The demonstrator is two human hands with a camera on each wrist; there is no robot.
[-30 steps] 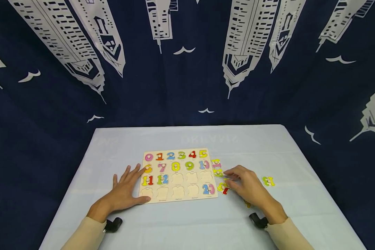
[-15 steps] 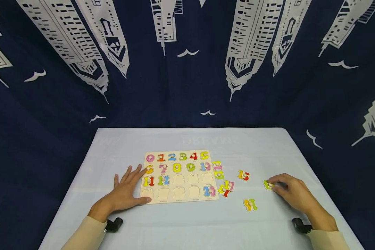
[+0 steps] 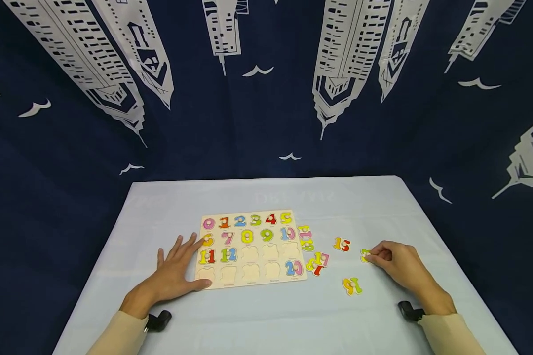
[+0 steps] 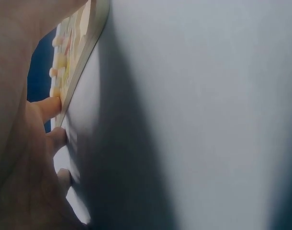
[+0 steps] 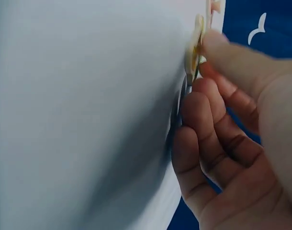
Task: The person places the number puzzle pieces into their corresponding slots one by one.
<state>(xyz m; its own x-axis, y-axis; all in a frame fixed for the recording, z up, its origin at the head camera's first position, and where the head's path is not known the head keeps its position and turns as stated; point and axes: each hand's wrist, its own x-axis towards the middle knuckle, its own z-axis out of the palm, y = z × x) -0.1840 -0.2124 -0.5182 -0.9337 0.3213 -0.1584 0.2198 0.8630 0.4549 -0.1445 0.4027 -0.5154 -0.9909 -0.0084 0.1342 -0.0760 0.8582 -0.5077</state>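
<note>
A wooden number puzzle board (image 3: 257, 282) lies on the table, with 0 to 12 and 20 seated in it and several bare recesses in its two lower rows. My left hand (image 3: 174, 272) rests on the board's left edge, fingers spread and straight, thumb at the near corner. To the right, my right hand (image 3: 401, 264) pinches a green-and-yellow number puzzle piece (image 3: 364, 254) between thumb and index finger. The right wrist view shows that piece (image 5: 194, 55) tilted on edge at the fingertips; the other fingers are bent. Its number is mostly covered by the fingers.
Between board and right hand lie loose pieces: a red-and-orange 15 (image 3: 342, 244), a yellow-and-green 16 (image 3: 352, 286), an overlapping cluster (image 3: 318, 263) with a 17, and others touching the board's right edge (image 3: 305, 238). A dark blue printed cloth (image 3: 257, 123) hangs behind the white table (image 3: 248, 325).
My right hand has gone from beside the board out to the right, taken hold of the green-and-yellow piece, and shifted slightly left with it. The left hand stays on the board.
</note>
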